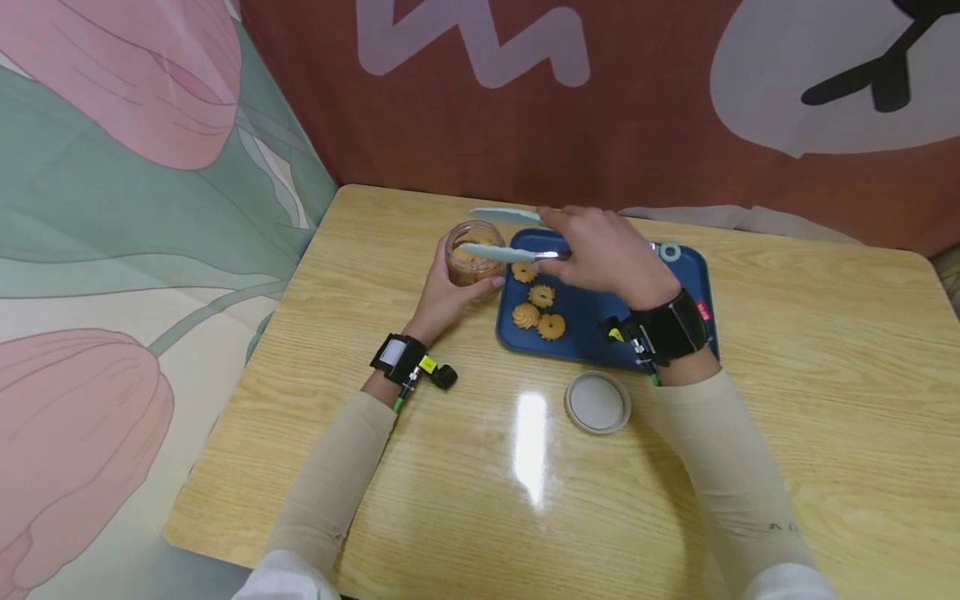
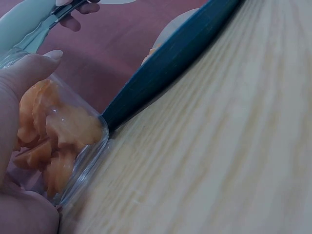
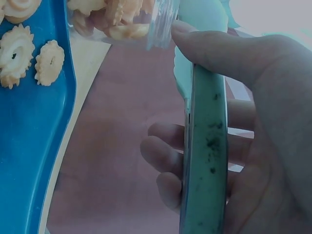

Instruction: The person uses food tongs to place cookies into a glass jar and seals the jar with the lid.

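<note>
My left hand (image 1: 448,293) grips a clear glass jar (image 1: 475,252) with cookies inside (image 2: 58,136), standing on the table just left of the blue tray (image 1: 675,279). My right hand (image 1: 607,250) holds pale green tongs (image 1: 502,250) whose open tips reach over the jar's mouth. In the right wrist view the tongs' arm (image 3: 204,146) runs under my thumb, with the jar's rim (image 3: 158,24) above. Several ring-shaped cookies (image 1: 537,310) lie on the tray's left part.
A round jar lid (image 1: 597,402) lies on the wooden table (image 1: 825,400) in front of the tray. Patterned cloth walls stand close at the left and behind. The table's edges fall off at left and front.
</note>
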